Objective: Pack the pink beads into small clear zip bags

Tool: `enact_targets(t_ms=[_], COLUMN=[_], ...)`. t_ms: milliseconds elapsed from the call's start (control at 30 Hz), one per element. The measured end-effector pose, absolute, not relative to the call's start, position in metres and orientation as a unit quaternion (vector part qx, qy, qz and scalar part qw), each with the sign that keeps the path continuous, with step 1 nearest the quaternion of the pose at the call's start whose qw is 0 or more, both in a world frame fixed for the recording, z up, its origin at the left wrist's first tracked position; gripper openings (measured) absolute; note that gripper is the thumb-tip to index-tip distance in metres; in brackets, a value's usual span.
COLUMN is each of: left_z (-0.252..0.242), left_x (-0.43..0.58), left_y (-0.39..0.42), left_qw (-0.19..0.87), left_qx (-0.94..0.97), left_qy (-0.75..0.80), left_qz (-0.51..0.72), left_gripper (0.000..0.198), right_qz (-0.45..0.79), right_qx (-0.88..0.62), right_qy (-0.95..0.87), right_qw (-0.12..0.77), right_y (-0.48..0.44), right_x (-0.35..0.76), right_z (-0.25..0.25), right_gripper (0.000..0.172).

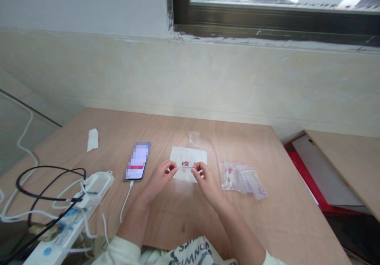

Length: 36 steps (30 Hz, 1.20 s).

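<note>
You hold a thin red string [185,167] a little below the middle of the picture. It is pulled straight from side to side, like a tiny line. Your left hand [164,174] pinches one end between thumb and finger, and your right hand [205,176] pinches the other end the same way. Your fingertips hide the ends, so I can't tell if more string is tucked inside.

Just above the string in the picture sits a small bunch of dark red bits [185,163]. They are too small for me to tell their shape. They lie on a white sheet [190,152], and your hands cover parts of its sides. A see-through piece [184,187] pokes out below the sheet, and a little clear bag [194,138] lies above it. To the right of your right hand are some clear bags [242,180] with pink bits in them, too blurry to name.

Left of your left hand is a phone [138,160] with its screen lit. The screen is all blocky, so its words can't be read, but a red bar shows. A white cord [126,201] runs down from it.

At the lower left, black and white wires cover part of a white power strip [99,182]. At the bottom middle, your light cloth [204,251] has big dark letters, but folds and the picture's edge cut them off.
</note>
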<state>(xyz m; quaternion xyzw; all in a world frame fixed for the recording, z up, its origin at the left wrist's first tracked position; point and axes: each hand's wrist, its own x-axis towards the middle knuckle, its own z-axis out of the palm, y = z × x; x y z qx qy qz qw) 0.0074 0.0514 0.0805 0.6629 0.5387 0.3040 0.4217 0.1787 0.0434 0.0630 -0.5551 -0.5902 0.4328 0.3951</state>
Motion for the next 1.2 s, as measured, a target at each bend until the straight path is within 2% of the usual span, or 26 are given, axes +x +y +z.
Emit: enact_targets(t_ms=[133,367,567,767,1000,1200], left_z=[0.087,0.088,0.089,0.092,0.09,0.082], left_x=[0.011,0.014,0.018,0.023,0.034,0.028], left_y=[0.047,0.049,0.057,0.063,0.07,0.066], left_qw=[0.394,0.453,0.417,0.484,0.444,0.468], left_qx=[0.677,0.663,0.668,0.67,0.683,0.668], left_qy=[0.542,0.52,0.534,0.486,0.497,0.504], left_qz=[0.305,0.292,0.306,0.284,0.298,0.284], left_gripper=[0.014,0.014,0.014,0.015,0.018,0.021], right_qz=[0.448,0.426,0.491,0.461,0.525,0.518], right_qx=[-0.537,-0.547,-0.525,-0.544,-0.516,-0.528], right_qy=[-0.587,-0.591,-0.566,-0.572,-0.546,-0.523], right_qw=[0.407,0.413,0.405,0.405,0.399,0.423], right_y=[0.042,0.046,0.051,0.06,0.066,0.065], right_x=[0.177,0.181,0.18,0.185,0.185,0.19], right_z=[0.06,0.065,0.066,0.064,0.065,0.064], right_gripper=[0.012,0.012,0.016,0.015,0.017,0.016])
